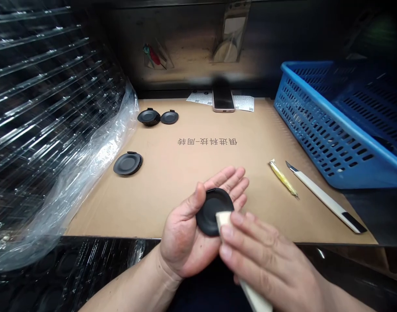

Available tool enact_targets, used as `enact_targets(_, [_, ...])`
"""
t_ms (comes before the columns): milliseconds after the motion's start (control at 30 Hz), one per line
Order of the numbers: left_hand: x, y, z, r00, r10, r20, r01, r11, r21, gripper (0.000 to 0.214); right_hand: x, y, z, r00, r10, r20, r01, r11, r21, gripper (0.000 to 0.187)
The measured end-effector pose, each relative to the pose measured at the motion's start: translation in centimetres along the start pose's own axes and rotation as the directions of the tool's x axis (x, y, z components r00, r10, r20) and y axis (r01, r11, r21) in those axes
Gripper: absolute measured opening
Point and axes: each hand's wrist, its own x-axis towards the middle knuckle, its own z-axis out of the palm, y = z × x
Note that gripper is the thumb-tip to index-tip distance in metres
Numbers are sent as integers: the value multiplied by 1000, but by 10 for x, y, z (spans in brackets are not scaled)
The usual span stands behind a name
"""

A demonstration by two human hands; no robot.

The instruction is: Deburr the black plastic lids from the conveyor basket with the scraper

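Note:
My left hand (188, 236) is palm up, with a black round lid-like disc (208, 213) lying across it. Its thumb rests at the disc's edge and the other fingers stretch out beyond it. My right hand (266, 255) grips a cream-coloured flat stick (223, 218), whose blunt end touches or covers the disc's right side; the stick's exact kind I cannot tell. Its lower end shows beneath the hand. More black discs of the same shape lie on the cardboard: a small stack (127, 163) at left, another stack (148, 116) farther back, and a single disc (169, 117) beside that.
Brown cardboard (185, 169) covers the table. Clear plastic film (84, 177) and stacked dark trays (39, 86) stand at left. A blue basket (318, 125) is at right, near a white-handled knife (324, 195) and a yellow wrapped item (283, 178). A phone (223, 99) lies on paper (245, 102).

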Motion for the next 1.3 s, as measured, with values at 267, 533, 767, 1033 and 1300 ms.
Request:
enact_targets(267, [2, 2, 0, 1000, -4, 11, 4, 1000, 14, 50, 4, -3, 6, 998, -21, -67, 23, 999, 24, 42])
enact_targets(533, [4, 3, 0, 1000, 5, 2, -5, 999, 41, 47, 9, 0, 4, 997, 19, -74, -17, 999, 33, 42])
enact_targets(767, [4, -4, 7, 999, -37, 8, 36, 991, 132, 70, 16, -8, 21, 990, -24, -140, 35, 996, 77, 46])
enact_targets(1033, [1, -2, 4, 1000, -7, 13, 4, 975, 222, 92, 23, -5, 24, 985, -74, -153, 86, 994, 69, 45])
enact_targets(1300, [4, 1, 1, 999, -30, 16, 26, 981, 194, 90, 25, -4, 4, 1000, 6, -9, -5, 1000, 24, 35])
